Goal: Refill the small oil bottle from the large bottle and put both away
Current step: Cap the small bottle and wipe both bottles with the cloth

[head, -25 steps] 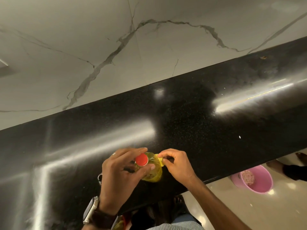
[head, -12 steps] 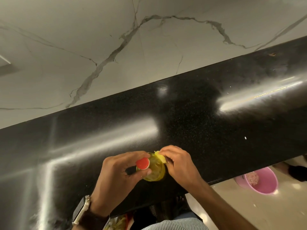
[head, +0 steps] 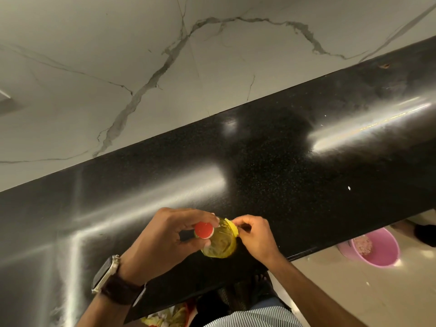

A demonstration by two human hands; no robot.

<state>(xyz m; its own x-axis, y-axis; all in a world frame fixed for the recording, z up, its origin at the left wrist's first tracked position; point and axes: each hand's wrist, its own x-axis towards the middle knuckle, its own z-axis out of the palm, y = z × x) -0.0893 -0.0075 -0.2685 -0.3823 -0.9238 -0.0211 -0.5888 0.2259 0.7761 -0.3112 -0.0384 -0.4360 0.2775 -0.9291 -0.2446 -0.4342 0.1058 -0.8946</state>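
Observation:
A clear bottle of yellow oil point(head: 220, 243) with a red cap point(head: 204, 230) stands on the black counter point(head: 271, 175) near its front edge, seen from above. My left hand point(head: 162, 239), with a watch on the wrist, wraps the bottle's neck, thumb and fingers around the red cap. My right hand point(head: 256, 234) pinches a yellow label or tab point(head: 233, 228) at the bottle's right shoulder. I cannot tell whether this is the small or the large bottle. No second bottle is in view.
A grey-veined white marble wall point(head: 141, 67) rises behind the counter. A pink tub point(head: 377, 253) with something inside sits on the floor at the right, beside someone's foot point(head: 424, 234). A yellow and red package point(head: 165, 318) shows below the counter edge.
The bottle and both hands stay in place; my right fingers have shifted slightly on the yellow tab and my left fingers have turned around the red cap. The view has drifted a little.

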